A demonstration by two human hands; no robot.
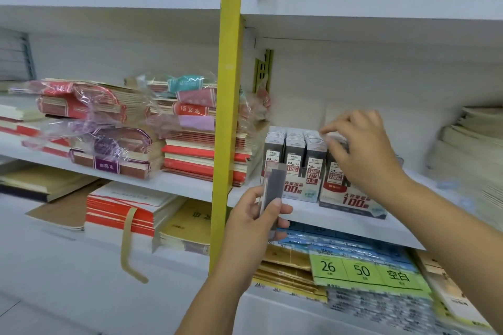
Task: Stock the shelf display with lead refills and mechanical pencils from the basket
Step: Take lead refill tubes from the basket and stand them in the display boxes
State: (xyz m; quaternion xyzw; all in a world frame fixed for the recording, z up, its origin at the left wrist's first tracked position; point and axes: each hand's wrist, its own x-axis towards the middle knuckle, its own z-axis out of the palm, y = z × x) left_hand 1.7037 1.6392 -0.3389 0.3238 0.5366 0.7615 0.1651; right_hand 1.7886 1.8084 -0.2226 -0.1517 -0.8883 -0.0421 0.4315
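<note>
Closest to the lens, the left hand (255, 216) grips a flat dark grey lead refill case in a clear sleeve (273, 187). Its thumb lies across the front and its fingers curl behind, holding the case upright just in front of the white shelf board (340, 221). On that board two printed cardboard display boxes stand side by side, touching. The left display box (298, 192) carries three packed rows of grey refill cases (295, 141), and the right display box (351, 200) sits partly behind the right hand (364, 155). That hand reaches over the right box with index finger and thumb bent toward the tops of the cases. Motion blur hides whether they pinch one or only touch, so its grip cannot be told. A yellow metal upright (227, 117) stands just left of the boxes, with stacks of red and cream exercise books (196, 152) on the neighbouring shelf beyond it. Blue and green packs labelled 26 and 50 (362, 270) lie on the shelf below.
</note>
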